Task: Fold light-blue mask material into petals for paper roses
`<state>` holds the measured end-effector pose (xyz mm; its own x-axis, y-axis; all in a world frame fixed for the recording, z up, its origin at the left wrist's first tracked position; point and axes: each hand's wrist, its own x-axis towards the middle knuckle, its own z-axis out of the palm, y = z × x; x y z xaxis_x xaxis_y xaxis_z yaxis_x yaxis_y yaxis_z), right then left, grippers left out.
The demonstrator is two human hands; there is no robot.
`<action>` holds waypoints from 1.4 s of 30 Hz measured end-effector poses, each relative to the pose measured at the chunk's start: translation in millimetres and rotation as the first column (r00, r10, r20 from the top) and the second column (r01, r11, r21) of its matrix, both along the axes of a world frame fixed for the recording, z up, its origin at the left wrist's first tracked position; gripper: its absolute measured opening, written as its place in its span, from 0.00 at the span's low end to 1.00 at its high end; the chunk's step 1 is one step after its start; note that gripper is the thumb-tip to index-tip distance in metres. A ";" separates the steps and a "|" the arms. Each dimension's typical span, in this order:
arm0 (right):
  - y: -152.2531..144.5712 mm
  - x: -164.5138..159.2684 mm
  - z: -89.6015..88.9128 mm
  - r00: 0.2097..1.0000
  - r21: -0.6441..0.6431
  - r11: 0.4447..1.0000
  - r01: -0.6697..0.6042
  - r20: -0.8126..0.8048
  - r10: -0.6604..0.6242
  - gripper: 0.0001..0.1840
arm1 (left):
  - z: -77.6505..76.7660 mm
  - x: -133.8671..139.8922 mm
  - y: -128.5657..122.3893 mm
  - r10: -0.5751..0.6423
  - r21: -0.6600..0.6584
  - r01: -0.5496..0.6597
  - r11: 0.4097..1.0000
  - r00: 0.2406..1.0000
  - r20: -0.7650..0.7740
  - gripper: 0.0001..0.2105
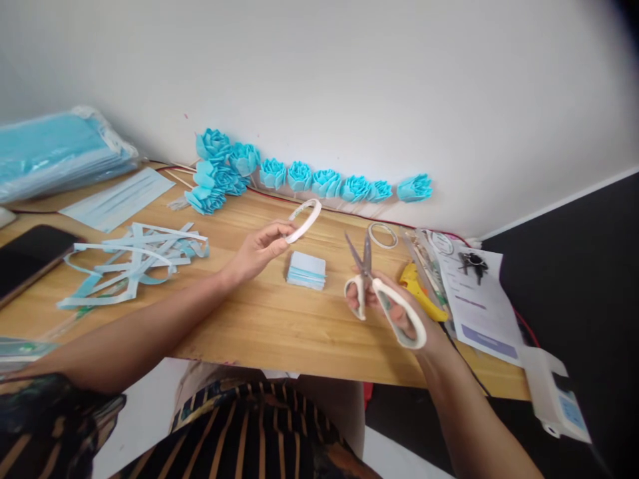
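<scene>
Left hand pinches the tape — likely light, stiff, best held by its rim — at twelve o'clock from the stack; right hand, apparently curled around the scissors, three.

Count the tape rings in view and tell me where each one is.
2: one tape ring in the left hand, another tape ring lying on the table, right of the scissor blades. More could be hidden.
</scene>
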<state>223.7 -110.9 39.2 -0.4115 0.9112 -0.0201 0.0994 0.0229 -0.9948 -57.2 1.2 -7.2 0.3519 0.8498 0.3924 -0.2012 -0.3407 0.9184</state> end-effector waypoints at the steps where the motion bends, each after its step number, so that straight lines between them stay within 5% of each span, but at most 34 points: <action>1: -0.8 -6.0 0.3 0.999 -0.018 0.999 -0.048 0.002 0.048 0.41 | -1.0 0.6 0.0 -0.006 -0.032 0.007 0.999 0.999 0.037 0.19; 7: 12.2 -34.7 -5.6 0.970 -0.158 0.959 -0.235 -0.092 0.223 0.38 | -6.1 2.5 1.8 -0.083 -0.101 0.110 0.989 0.968 0.238 0.20; 15: 48.3 -53.9 -16.1 0.891 -0.168 0.895 -0.414 -0.278 0.360 0.41 | -10.6 1.2 5.3 -0.054 -0.063 0.067 0.996 0.982 0.183 0.16; 29: 54.3 -71.4 -35.2 0.853 -0.082 0.921 -0.381 -0.416 0.316 0.32 | 0.4 -1.3 4.0 -0.006 0.128 -0.002 0.992 0.998 0.063 0.17; 42: 51.9 -72.4 -32.4 0.847 -0.060 0.941 -0.334 -0.458 0.272 0.30 | -7.8 -0.3 7.3 -0.083 0.112 0.072 0.991 0.991 0.102 0.19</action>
